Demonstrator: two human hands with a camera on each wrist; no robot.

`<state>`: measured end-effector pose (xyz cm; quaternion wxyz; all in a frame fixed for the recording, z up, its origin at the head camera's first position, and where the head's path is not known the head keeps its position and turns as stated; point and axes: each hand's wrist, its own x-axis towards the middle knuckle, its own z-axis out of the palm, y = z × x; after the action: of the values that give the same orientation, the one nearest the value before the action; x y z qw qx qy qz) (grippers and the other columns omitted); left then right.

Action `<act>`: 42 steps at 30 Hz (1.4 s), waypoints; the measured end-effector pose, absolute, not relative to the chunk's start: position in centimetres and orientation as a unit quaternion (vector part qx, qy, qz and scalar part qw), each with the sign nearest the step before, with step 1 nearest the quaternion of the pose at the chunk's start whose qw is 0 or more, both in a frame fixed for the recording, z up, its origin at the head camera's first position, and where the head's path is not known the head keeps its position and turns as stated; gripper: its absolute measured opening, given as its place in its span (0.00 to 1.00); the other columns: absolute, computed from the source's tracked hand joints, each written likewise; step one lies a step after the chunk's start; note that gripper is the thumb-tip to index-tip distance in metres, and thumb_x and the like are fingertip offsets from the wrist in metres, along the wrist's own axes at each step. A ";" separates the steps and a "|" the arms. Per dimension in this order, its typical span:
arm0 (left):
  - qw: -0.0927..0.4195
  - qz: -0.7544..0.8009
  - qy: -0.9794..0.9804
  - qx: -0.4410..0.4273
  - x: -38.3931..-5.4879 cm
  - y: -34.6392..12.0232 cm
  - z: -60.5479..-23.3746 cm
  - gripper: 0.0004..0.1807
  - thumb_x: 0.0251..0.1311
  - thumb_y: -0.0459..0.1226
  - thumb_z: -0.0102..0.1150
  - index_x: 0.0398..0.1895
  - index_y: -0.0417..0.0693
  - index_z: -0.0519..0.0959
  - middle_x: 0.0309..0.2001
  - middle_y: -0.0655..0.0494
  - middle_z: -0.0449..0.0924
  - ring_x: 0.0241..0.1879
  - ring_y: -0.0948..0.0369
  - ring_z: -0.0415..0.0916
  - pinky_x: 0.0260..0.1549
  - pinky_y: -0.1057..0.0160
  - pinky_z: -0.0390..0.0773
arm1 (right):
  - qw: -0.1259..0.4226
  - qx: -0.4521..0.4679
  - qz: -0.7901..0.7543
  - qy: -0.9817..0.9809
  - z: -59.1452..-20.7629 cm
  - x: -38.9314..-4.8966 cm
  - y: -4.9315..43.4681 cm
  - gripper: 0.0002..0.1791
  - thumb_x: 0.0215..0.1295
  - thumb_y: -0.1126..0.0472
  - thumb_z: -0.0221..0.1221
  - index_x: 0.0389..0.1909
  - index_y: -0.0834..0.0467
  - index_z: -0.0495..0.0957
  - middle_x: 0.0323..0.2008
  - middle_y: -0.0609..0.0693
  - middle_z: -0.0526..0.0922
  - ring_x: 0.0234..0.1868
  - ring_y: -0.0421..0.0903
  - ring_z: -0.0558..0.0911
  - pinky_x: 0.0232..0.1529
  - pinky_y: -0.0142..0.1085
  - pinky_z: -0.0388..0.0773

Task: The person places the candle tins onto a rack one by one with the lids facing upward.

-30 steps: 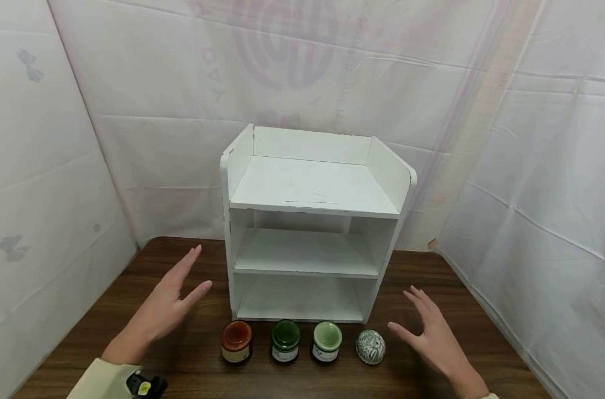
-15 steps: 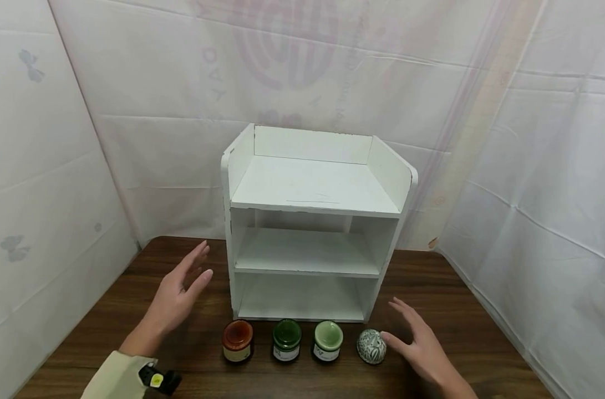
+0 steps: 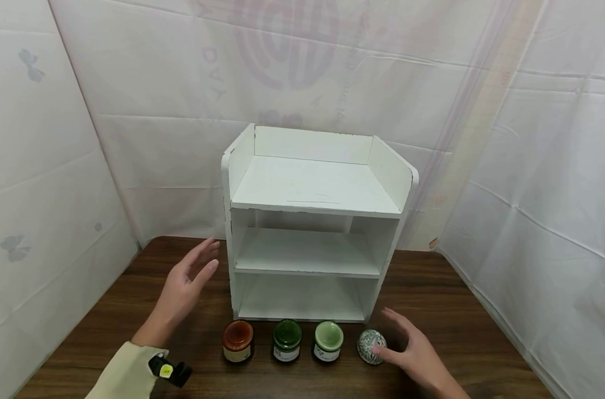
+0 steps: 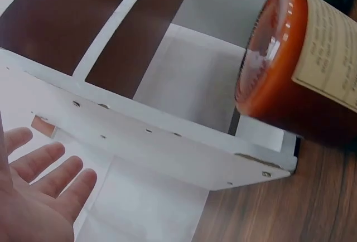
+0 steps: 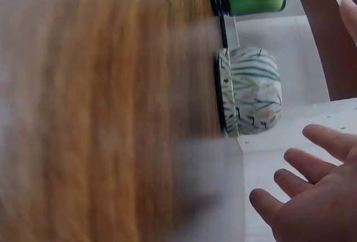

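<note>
My right hand (image 3: 418, 356) hangs beside a small rounded container (image 3: 367, 342) with a dark-and-white leaf pattern, thumb overlapping its edge in the head view. In the right wrist view, the fingers of this hand (image 5: 321, 192) are spread apart from the patterned container (image 5: 254, 91). To the left of the white shelf unit (image 3: 307, 210), my left hand (image 3: 179, 288) is raised with relaxed fingers and holds nothing. Nearest to it stands an orange-red glass jar (image 3: 238, 339) with a cream label. A dark green jar (image 3: 286, 338) and a light green jar (image 3: 328, 339) continue the row.
The shelf unit has a walled top and two lower levels, and stands on a dark wooden table (image 3: 427, 277). All the jars stand close before its front edge. White sheeting (image 3: 157, 138) hangs behind and on both sides.
My right hand has moved left and down to the patterned container. My left hand has shifted slightly right, toward the shelf unit. The jars have stayed in place.
</note>
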<state>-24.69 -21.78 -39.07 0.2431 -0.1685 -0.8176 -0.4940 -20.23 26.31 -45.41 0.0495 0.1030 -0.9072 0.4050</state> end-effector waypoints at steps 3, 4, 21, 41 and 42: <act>0.235 -0.512 -0.810 -0.166 -25.0 -21.6 -38.9 0.28 0.78 0.40 0.52 0.78 0.52 0.64 0.71 0.43 0.73 0.63 0.75 0.72 0.58 0.83 0.68 | 0.032 0.110 0.424 -0.898 -45.5 -20.2 26.2 0.45 0.59 0.47 0.74 0.74 0.58 0.67 0.74 0.57 0.70 0.74 0.60 0.68 0.69 0.54 0.70; 0.231 -0.517 -0.808 -0.164 -25.0 -21.6 -38.8 0.28 0.78 0.40 0.53 0.78 0.52 0.64 0.70 0.43 0.73 0.63 0.75 0.72 0.58 0.83 0.68 | 0.027 0.115 0.431 -0.895 -45.5 -20.2 26.1 0.45 0.59 0.48 0.74 0.74 0.59 0.67 0.73 0.58 0.70 0.74 0.61 0.68 0.69 0.54 0.70; 0.196 -0.538 -0.811 -0.120 -26.3 -21.2 -37.9 0.27 0.71 0.49 0.63 0.70 0.52 0.75 0.65 0.50 0.79 0.63 0.61 0.77 0.51 0.81 0.75 | -0.030 0.112 0.475 -0.872 -45.9 -19.8 24.9 0.46 0.57 0.51 0.76 0.72 0.63 0.67 0.71 0.65 0.71 0.67 0.64 0.75 0.57 0.35 0.77; 0.182 -0.534 -0.814 -0.139 -27.3 -21.4 -37.6 0.29 0.68 0.46 0.67 0.69 0.46 0.76 0.60 0.45 0.83 0.52 0.77 0.78 0.49 0.77 0.77 | -0.046 0.106 0.437 -0.892 -46.1 -20.6 25.0 0.44 0.51 0.52 0.79 0.67 0.64 0.72 0.56 0.56 0.84 0.52 0.47 0.82 0.47 0.29 0.78; 0.179 -0.535 -0.814 -0.137 -27.2 -21.4 -37.6 0.29 0.68 0.46 0.67 0.69 0.45 0.76 0.60 0.45 0.83 0.52 0.77 0.78 0.49 0.78 0.77 | -0.045 0.106 0.434 -0.893 -46.1 -20.6 25.0 0.44 0.51 0.52 0.79 0.67 0.64 0.73 0.55 0.55 0.84 0.52 0.46 0.83 0.47 0.29 0.78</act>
<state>-27.25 -21.41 -37.56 0.1792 -0.1375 -0.8144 -0.5346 -20.64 24.95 -46.12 -0.0452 0.1062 -0.8934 0.4341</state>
